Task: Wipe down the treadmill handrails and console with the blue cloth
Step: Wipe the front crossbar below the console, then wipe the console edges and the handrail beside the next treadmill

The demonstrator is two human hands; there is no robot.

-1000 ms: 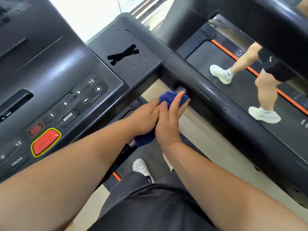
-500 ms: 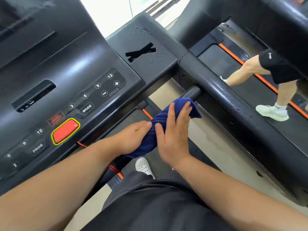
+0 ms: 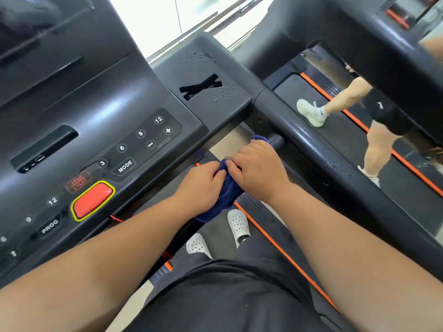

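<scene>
Head view: blue cloth [image 3: 227,195] wrapped on handrail bar [image 3: 275,141], largely hidden under both hands.
Left hand [image 3: 201,185] and right hand [image 3: 259,173] curl around the cloth, right of console [image 3: 96,130]; bar's middle covered. Orange-edged belt [image 3: 215,226] below; neighbouring treadmill [image 3: 347,130] far right.

The person is wearing dark grey shorts [image 3: 235,298], filling the bottom centre of the frame, and white clogs [image 3: 238,225] with small perforated holes just above them; both forearms [image 3: 96,255] are showing bare.
</scene>
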